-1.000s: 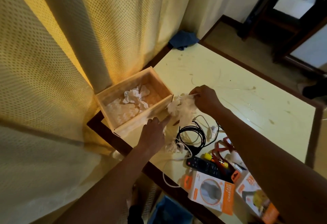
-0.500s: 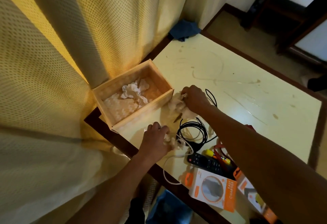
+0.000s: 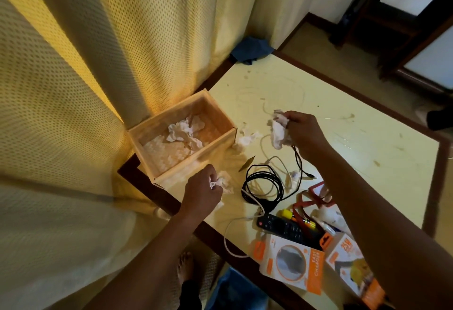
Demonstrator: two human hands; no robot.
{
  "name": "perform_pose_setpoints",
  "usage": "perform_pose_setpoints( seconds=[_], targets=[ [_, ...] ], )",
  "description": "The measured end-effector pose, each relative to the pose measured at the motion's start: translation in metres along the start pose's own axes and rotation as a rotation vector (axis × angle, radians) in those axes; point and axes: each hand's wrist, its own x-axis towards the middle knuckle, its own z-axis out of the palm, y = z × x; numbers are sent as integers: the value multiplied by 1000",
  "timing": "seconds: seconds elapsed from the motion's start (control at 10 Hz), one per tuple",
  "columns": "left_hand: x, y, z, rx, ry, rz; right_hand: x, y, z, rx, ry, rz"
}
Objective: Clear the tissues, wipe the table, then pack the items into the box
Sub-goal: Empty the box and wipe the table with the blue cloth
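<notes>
Both hands are gathering tissues, so the clearing step is only partly done. The right hand (image 3: 304,133) is holding a crumpled tissue wad (image 3: 279,134) up off the table (image 3: 355,123), fingers curled round it; probably bunching it to carry more per trip. The left hand (image 3: 203,192) is gripping a smaller tissue (image 3: 223,181) low at the near edge, just beside the box (image 3: 196,161), fingers curled tight on it. A loose tissue (image 3: 245,139) is lying by the box's right corner, and a boxed tissue (image 3: 186,130) is sitting inside, so the box likely needs emptying before packing. The black cable (image 3: 263,187) is lying coiled between the hands. One strand is running up under the right hand and I can't tell if it's caught, so there's a drag risk. The remote (image 3: 284,228) and charger carton (image 3: 291,263) are waiting at the near edge. The blue cloth (image 3: 252,49) is sitting at the far corner, presumably for wiping.
</notes>
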Motion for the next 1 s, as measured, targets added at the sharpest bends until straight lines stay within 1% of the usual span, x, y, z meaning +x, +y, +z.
perform_pose_setpoints(
  seconds=[0.1, 0.2, 0.3, 0.4, 0.5, 0.6, 0.7, 0.8, 0.9, 1.0],
  targets=[
    [-4, 15, -13, -88, 52, 13, -5, -1, -8, -25, 7, 30],
    [-7, 36, -33, -162, 93, 29, -9, -1, 1, -93, -31, 85],
    [-3, 56, -56, -262, 150, 22, -9, 3, 24, -357, -38, 0],
    [10, 66, -80, -238, 200, 24, 0, 12, 47, -708, -67, -89],
    [32, 60, -93, -169, 287, 56, 15, 25, 60, -813, -130, -85],
    [66, 36, -91, 23, 322, 85, 36, 36, 68, -920, -164, -115],
    [91, 18, -86, 295, 223, 118, 49, 39, 74, -1021, -231, -118],
    [118, -11, -78, 583, 44, 66, 56, 49, 80, -1147, -314, -105],
    [151, -38, -68, 716, -90, 49, 61, 60, 89, -1186, -304, -164],
    [161, -35, -66, 716, -259, -6, 61, 68, 98, -1174, -278, -216]
  ],
)
